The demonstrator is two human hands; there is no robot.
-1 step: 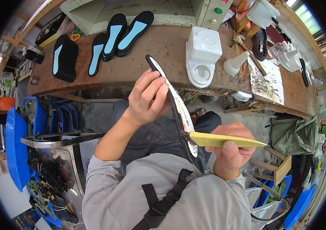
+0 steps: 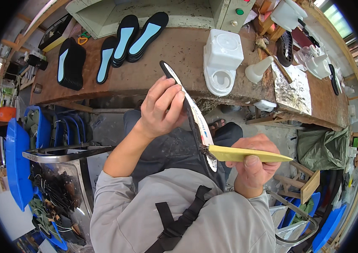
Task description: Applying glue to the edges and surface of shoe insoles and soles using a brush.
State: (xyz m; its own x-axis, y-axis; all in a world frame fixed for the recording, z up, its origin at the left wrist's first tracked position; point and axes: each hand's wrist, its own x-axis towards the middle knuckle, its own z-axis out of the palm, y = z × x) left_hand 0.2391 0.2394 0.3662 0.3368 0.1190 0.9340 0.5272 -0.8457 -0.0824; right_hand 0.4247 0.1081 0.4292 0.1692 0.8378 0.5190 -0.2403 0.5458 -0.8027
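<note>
My left hand [image 2: 162,105] is closed round the upper part of a long, thin insole [image 2: 195,116], black along its edge with a white printed face, held on edge above my lap. My right hand [image 2: 255,162] grips a brush with a flat yellow handle [image 2: 246,154]. Its short dark bristles [image 2: 204,149] meet the insole near the lower end. On the bench beyond lie stacks of black insoles with light blue patches: one at the left [image 2: 71,65], others farther right [image 2: 126,40]. Some fingers of both hands are hidden behind what they hold.
A white plastic container [image 2: 223,55] stands at the edge of the brown bench [image 2: 170,46], with a white cone-shaped piece [image 2: 260,69] to its right. Stained paper [image 2: 292,90] lies farther right. A metal-framed stand [image 2: 67,156] is left of my legs, near blue bins [image 2: 18,164].
</note>
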